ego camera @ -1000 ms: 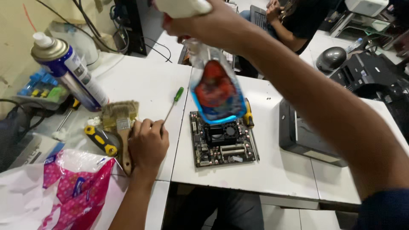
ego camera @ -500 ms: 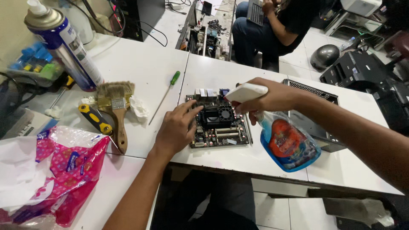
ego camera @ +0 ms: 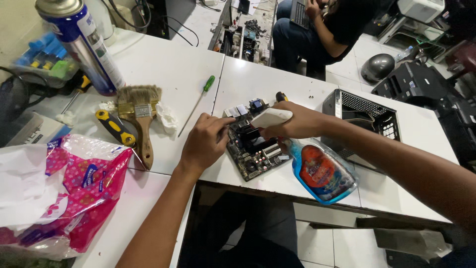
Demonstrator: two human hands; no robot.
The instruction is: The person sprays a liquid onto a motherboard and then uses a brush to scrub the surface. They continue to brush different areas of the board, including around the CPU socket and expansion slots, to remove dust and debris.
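Right hand (ego camera: 297,121) gripped the spray bottle (ego camera: 320,171) over the circuit board (ego camera: 253,146); left hand (ego camera: 203,144), fingers loosely curled, steadied its edge. Overspraying risked soaking components.

**White surface and what lies on it**

The white surface (ego camera: 173,69) is made of panels butted together. On it lie a bare circuit board (ego camera: 255,146), a green-handled screwdriver (ego camera: 197,103), a wooden paintbrush (ego camera: 141,116), a yellow-and-black tool (ego camera: 115,128), crumpled white tissue (ego camera: 166,118), an upright spray can (ego camera: 82,44), a pink plastic packet (ego camera: 74,188) and a black perforated case (ego camera: 364,116).
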